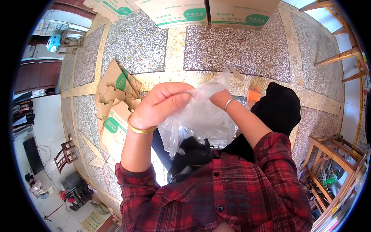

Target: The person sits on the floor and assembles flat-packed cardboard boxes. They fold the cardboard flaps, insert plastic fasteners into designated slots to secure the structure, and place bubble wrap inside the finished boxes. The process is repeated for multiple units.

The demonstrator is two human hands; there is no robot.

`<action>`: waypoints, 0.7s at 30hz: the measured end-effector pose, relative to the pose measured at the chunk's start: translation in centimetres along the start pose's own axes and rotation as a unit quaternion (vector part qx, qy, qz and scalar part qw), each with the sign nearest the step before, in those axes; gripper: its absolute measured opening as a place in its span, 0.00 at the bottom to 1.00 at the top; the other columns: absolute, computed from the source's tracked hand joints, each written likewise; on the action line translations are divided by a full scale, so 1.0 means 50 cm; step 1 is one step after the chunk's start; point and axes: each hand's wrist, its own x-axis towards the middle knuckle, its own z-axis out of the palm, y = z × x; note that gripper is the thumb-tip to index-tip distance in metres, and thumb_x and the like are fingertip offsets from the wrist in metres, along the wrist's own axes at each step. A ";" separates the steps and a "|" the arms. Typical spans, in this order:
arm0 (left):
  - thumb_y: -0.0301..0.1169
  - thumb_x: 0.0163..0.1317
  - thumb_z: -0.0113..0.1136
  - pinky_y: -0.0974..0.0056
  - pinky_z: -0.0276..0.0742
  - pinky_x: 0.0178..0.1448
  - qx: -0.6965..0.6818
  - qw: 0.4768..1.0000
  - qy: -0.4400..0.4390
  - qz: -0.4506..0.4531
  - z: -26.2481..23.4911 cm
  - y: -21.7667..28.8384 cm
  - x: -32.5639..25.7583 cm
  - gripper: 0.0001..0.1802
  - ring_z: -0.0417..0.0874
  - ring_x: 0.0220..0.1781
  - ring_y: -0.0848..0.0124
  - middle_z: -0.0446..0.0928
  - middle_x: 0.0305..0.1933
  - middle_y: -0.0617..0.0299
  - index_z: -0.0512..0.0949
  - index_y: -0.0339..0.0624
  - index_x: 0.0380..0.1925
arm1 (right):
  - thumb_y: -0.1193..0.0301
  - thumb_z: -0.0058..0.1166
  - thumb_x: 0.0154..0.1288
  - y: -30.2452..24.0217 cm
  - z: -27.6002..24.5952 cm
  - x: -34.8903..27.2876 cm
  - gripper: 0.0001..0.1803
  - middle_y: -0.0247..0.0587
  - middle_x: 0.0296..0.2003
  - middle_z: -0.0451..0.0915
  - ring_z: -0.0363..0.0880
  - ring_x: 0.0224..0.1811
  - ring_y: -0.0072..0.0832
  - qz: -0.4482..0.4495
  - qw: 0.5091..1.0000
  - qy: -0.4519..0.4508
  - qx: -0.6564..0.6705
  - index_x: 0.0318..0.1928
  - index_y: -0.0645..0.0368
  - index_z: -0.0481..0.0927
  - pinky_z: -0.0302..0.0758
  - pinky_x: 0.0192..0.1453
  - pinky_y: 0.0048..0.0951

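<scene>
A clear plastic bag [210, 120] hangs crumpled in front of my body, over my lap. My left hand [166, 101], with a gold bangle at the wrist, pinches the bag's upper edge between thumb and fingers. Against the other side of the bag is my right hand [221, 99], wearing a silver bangle; the plastic hides its fingers, so their grip does not show. Left of the bag, flattened cardboard cartons [116, 125] with green print lie piled on the floor, close beyond my left wrist.
Upright cardboard boxes [243, 14] stand at the far side of the speckled tile floor [235, 48]. A wooden rack [328, 166] is at the right, with wooden legs [340, 56] farther off. A small wooden chair [66, 156] stands at the left. My foot wears an orange sandal [253, 96].
</scene>
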 end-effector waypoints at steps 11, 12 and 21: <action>0.27 0.62 0.49 0.76 0.67 0.37 0.128 0.991 -0.026 0.013 0.020 0.011 -0.006 0.11 0.69 0.32 0.82 0.74 0.29 0.67 0.74 0.32 0.39 | 0.67 0.43 0.56 0.078 0.086 0.022 0.12 0.44 0.34 0.79 0.76 0.42 0.38 0.128 0.977 -0.022 -0.170 0.30 0.56 0.81 0.67 0.49 0.42; 0.28 0.62 0.49 0.76 0.67 0.38 0.141 0.990 -0.022 0.016 0.021 0.010 -0.005 0.11 0.69 0.32 0.82 0.74 0.30 0.66 0.75 0.32 0.39 | 0.68 0.43 0.56 0.086 0.094 0.021 0.12 0.45 0.33 0.79 0.77 0.41 0.39 0.129 0.979 -0.015 -0.155 0.29 0.56 0.81 0.68 0.48 0.42; 0.29 0.63 0.48 0.76 0.66 0.37 0.124 0.992 -0.030 0.015 0.026 0.003 0.006 0.11 0.67 0.32 0.83 0.71 0.29 0.70 0.75 0.32 0.39 | 0.56 0.41 0.61 0.092 0.095 0.005 0.19 0.43 0.35 0.80 0.78 0.39 0.37 0.070 0.993 0.004 -0.099 0.35 0.55 0.80 0.72 0.44 0.35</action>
